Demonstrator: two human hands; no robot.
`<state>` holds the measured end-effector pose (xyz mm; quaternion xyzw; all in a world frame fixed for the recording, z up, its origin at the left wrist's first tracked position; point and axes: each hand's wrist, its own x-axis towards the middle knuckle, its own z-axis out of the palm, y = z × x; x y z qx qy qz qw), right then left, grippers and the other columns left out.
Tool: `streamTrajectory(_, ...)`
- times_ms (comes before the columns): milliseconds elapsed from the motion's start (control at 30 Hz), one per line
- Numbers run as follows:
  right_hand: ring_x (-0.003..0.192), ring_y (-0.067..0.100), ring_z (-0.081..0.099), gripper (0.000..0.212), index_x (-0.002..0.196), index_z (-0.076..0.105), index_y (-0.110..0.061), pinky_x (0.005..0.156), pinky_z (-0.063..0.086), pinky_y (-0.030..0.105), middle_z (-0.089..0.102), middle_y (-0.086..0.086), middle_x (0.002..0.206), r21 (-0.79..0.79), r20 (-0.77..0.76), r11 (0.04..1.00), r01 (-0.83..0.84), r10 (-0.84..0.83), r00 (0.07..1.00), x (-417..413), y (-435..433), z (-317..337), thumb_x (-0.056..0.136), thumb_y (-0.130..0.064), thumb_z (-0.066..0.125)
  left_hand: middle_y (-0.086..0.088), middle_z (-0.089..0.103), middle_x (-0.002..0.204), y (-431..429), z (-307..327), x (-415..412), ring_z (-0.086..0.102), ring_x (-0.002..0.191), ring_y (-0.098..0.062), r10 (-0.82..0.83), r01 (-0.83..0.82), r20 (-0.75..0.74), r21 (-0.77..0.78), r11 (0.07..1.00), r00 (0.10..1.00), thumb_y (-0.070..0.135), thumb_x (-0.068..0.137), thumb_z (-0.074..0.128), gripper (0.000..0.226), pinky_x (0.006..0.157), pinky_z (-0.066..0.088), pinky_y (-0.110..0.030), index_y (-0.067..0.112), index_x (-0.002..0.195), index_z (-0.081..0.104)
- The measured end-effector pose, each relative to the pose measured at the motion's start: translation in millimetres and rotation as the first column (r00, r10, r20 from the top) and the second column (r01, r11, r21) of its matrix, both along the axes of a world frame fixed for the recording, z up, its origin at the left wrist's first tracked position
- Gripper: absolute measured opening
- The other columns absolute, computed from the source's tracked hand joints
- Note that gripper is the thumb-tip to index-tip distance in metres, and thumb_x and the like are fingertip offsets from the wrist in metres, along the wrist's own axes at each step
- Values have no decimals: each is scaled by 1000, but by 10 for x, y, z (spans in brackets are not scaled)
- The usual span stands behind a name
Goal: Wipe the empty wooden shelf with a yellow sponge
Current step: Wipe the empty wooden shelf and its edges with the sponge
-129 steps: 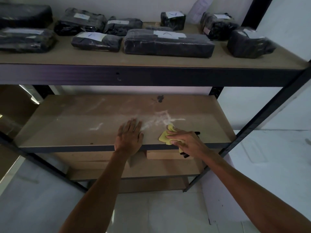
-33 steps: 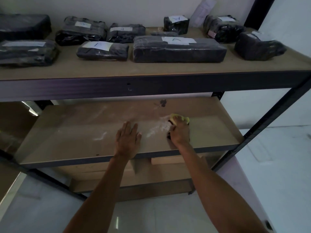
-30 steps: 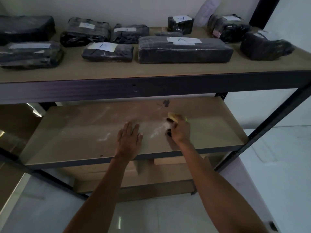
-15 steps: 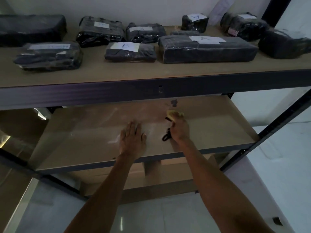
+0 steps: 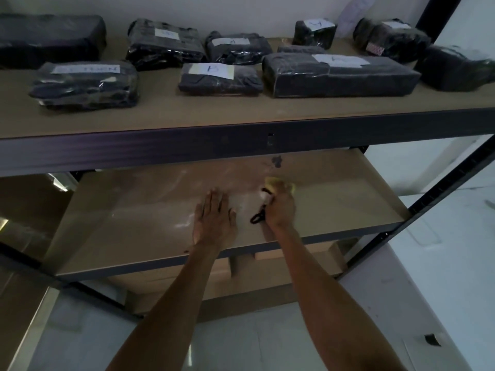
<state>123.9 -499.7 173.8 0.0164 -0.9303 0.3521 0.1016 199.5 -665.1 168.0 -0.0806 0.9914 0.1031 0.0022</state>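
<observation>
The empty wooden shelf [image 5: 348, 199] is the middle board of a dark metal rack. Pale dusty smears and a dark stain mark its middle. My right hand [image 5: 280, 207] presses the yellow sponge [image 5: 276, 183] onto the board just in front of the stain; only the sponge's far edge shows past my fingers. A small black loop hangs at my right wrist. My left hand [image 5: 214, 218] lies flat on the board, fingers spread, a little left of the sponge.
The upper shelf [image 5: 241, 113] carries several black plastic-wrapped parcels with white labels [image 5: 340, 74]. Its dark front beam [image 5: 187, 148] overhangs the back of the wiped board. A slanted black post [image 5: 417, 207] stands on the right. Wooden boards [image 5: 267, 274] lie below.
My right hand has pushed the sponge from the front edge towards the back and slightly left over the white smears, which look fainter. My left hand stays flat. My head has turned left.
</observation>
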Motion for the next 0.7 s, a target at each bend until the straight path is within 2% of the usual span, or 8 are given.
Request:
streamTrajectory(100,105,35,61,45,123,63,-20,90,53,41,65,9,120,14,-89,992,-127,128,988,-18,-148,-26,85,-5,42,-4,-4,170,-12,13,-2,-4,156,-21,2,-2,4,0,1000,1000,41,107,18,60,125,4,-44,17,161,7)
streamTrajectory(167,99,40,64,35,119,62,-16,87,55,52,67,13,115,28,-122,998,-60,63,990,-16,102,41,89,-20,44,-3,-5,170,-23,7,6,-5,156,-21,1,-1,7,4,1000,1000,41,107,17,60,125,4,-44,18,161,7)
streamTrajectory(200,102,38,63,33,120,60,-13,89,54,50,66,13,118,43,-116,999,-3,8,993,1,300,116,90,-22,48,-2,-4,170,-28,4,-1,-5,156,-20,3,-3,7,8,1000,1000,41,107,18,60,125,4,-44,18,161,7)
streamTrajectory(267,113,33,57,39,127,55,-11,92,49,40,57,13,128,64,-20,994,93,-92,996,32,708,183,89,-6,49,-2,-2,170,-24,-3,-7,-3,156,-20,11,-11,0,7,1000,1000,40,106,18,60,125,5,-44,18,161,9)
streamTrajectory(333,120,39,53,42,126,53,-7,93,50,43,50,16,137,96,-16,980,176,-175,984,45,944,122,86,4,46,-1,-1,170,-7,2,-8,-3,156,-20,20,-20,-6,-1,1000,1000,41,106,19,60,125,5,-43,19,161,9)
streamTrajectory(500,119,40,53,38,122,55,-9,96,48,48,56,19,129,22,61,999,35,-36,997,163,275,-75,86,-9,41,-2,-2,170,-9,0,-7,-4,156,-20,19,-19,11,-4,1000,1000,40,106,19,60,125,4,-42,18,161,9)
streamTrajectory(600,128,37,44,49,129,53,-9,111,33,41,51,16,136,-13,13,997,-78,78,997,235,-186,-32,84,-7,37,-3,2,170,-12,3,-2,-1,156,-21,25,-25,-3,3,1000,1000,38,107,22,59,125,6,-42,17,161,12)
streamTrajectory(700,125,35,46,43,132,51,-9,105,39,41,49,18,137,19,-65,994,-103,104,992,285,-92,96,90,-5,48,-3,3,170,-23,22,3,1,156,-20,28,-28,-2,16,999,1000,37,107,23,59,124,7,-41,17,161,12)
